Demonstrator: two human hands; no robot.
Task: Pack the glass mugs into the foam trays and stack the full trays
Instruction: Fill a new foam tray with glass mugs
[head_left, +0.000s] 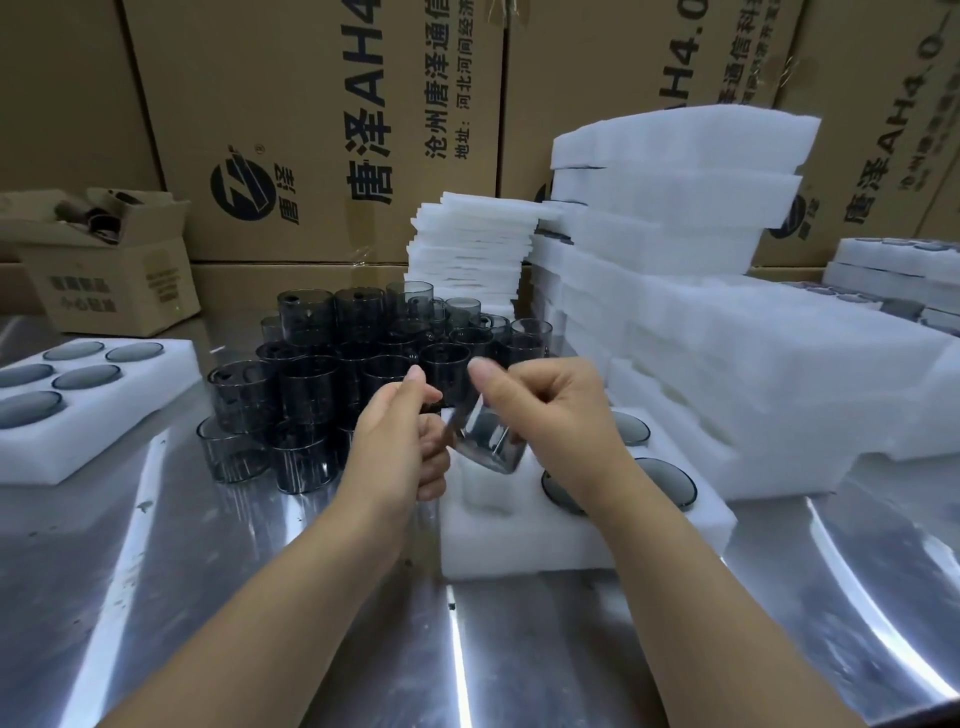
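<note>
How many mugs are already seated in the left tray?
5. Left foam tray: two mugs at the back, two in the middle, one nearest. The frame's edge may hide more.

Smoky grey, see-through: glass mugs (332, 374) massed at centre, near black where overlapping. Held mug (488, 444) mid-frame paler grey, white glints. Plain white: foam tray (519, 545) below centre, second foam tray (119, 441) at left, foam stacks (727, 332) at right. Grey-blue discs (85, 376) in left tray's holes. Silver worktop (571, 649), bright white streaks, few dark specks. Brown cardboard boxes (311, 104) along top, black printed characters, round black logo (241, 184). Small box (119, 296) upper left tan, faded grey print.
</note>
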